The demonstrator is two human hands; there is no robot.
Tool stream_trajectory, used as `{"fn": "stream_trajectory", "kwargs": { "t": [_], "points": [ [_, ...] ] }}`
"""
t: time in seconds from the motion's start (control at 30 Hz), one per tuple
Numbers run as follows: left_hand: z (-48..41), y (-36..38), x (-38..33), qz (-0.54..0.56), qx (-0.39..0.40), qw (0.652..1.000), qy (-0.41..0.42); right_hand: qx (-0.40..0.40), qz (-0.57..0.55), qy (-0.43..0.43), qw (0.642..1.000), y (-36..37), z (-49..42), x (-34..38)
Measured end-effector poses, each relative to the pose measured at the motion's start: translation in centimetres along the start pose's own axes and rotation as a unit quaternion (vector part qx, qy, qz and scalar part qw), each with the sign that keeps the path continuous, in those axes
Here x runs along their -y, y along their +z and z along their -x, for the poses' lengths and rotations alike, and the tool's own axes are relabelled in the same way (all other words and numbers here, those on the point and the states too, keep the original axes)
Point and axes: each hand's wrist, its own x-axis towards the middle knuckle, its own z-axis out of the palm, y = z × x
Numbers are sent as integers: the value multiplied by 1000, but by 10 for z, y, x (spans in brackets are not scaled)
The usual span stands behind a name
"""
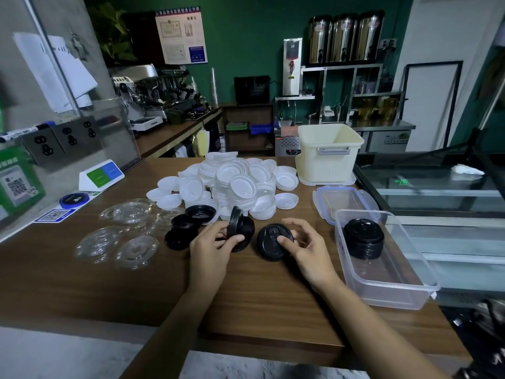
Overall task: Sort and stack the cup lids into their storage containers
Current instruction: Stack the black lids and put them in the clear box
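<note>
The left hand [216,243] pinches a tipped black lid [240,231] between curled fingers and thumb, holding it on edge above the wooden counter [246,296]. Just right of it, the right hand [303,242] clasps a second black lid [273,242] lying flat, thumb pressed on its top and fingers arched over the far rim. Three loose black lids [179,239] lie just left of the left hand. Further left are the clear dome lids [136,251], perhaps six, though they overlap and their edges blur. Beyond both hands rises one heap of white lids [237,181], too many to count.

Right of the right hand one clear rectangular container [382,280] sits along the counter's right edge, holding one stack of black lids [363,237] at its far end; its near half is bare. Beyond it lie one snap-lock cover [344,198] and one cream bin [328,154]. Bare wood runs from the wrists back to the near edge
</note>
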Motion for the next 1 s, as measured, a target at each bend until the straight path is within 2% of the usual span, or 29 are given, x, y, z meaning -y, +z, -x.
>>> {"fn": "stream_trajectory", "kwargs": {
  "t": [0.13, 0.23, 0.37, 0.47, 0.63, 0.8, 0.9, 1.0],
  "points": [
    [-3, 2, -18, 93, -10, 991, -94, -7, 17, -12, 1000, 1, 1, 1],
    [-7, 5, -25, 178, 1, 977, -119, -21, 21, -10, 1000, 0, 0, 1],
    [0, 17, -25, 295, 51, 934, -194, -31, 25, 0, 999, 0, -1, 1],
    [12, 28, -17, 280, 74, 937, -197, -31, -6, 18, 999, 0, -1, 1],
    [15, 27, -7, 205, 47, 966, -152, -36, -45, 54, 997, 1, -2, 2],
    [18, 24, -15, 205, 84, 970, -101, 39, 1, 33, 999, 2, 2, 2],
    [18, 26, -13, 191, 67, 972, -123, 20, -10, 37, 999, 1, 2, 2],
    [21, 28, -13, 132, 40, 979, -151, -15, -32, 48, 998, 0, 1, 4]
  ]
}}
